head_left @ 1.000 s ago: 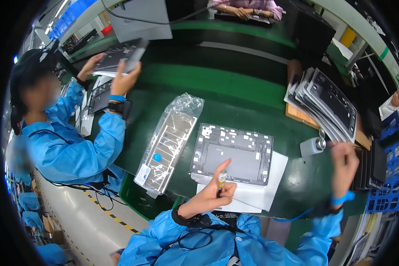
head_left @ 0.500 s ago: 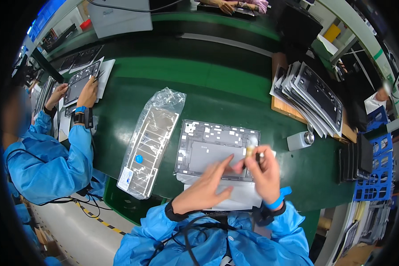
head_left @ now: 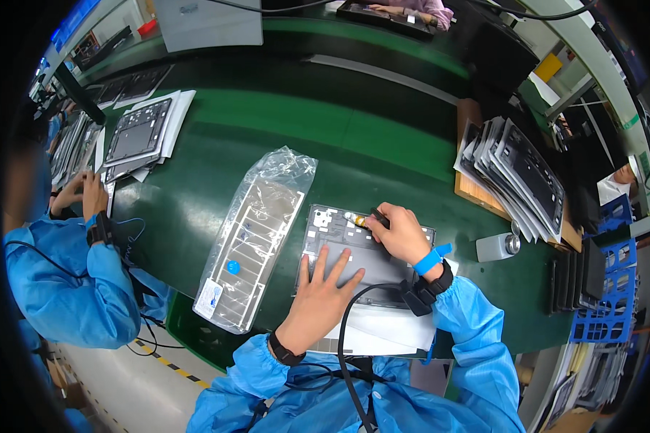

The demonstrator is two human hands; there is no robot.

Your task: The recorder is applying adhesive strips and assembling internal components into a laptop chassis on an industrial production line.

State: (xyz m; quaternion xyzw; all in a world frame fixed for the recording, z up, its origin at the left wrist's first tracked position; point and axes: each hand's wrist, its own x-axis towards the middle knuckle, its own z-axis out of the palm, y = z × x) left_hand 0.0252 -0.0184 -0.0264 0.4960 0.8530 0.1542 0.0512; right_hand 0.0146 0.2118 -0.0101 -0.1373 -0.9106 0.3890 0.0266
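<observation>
In front of me a dark grey tablet-like housing panel (head_left: 372,268) with many small white patches lies on white sheets (head_left: 390,328). My left hand (head_left: 318,299) rests flat on its left part, fingers spread. My right hand (head_left: 406,234) is closed around what looks like a small brush (head_left: 360,221), with a dark handle, a yellow band and a pale tip. The tip is at the panel's upper edge area, close to the white patches; whether it touches cannot be made out. Left of the panel lies a clear plastic bag (head_left: 256,227) holding flat strips, with a blue round sticker.
A leaning stack of dark panels and white sheets (head_left: 516,177) stands on a wooden stand at the right. A pale bottle (head_left: 497,247) with a metal top is nearer. Blue racks (head_left: 605,310) stand at the far right. A co-worker in blue (head_left: 72,281) sits at the left beside panels (head_left: 141,130).
My left hand has come down flat on the panel. My right hand has brought the brush up and left to the panel's upper edge. The co-worker has put down a panel.
</observation>
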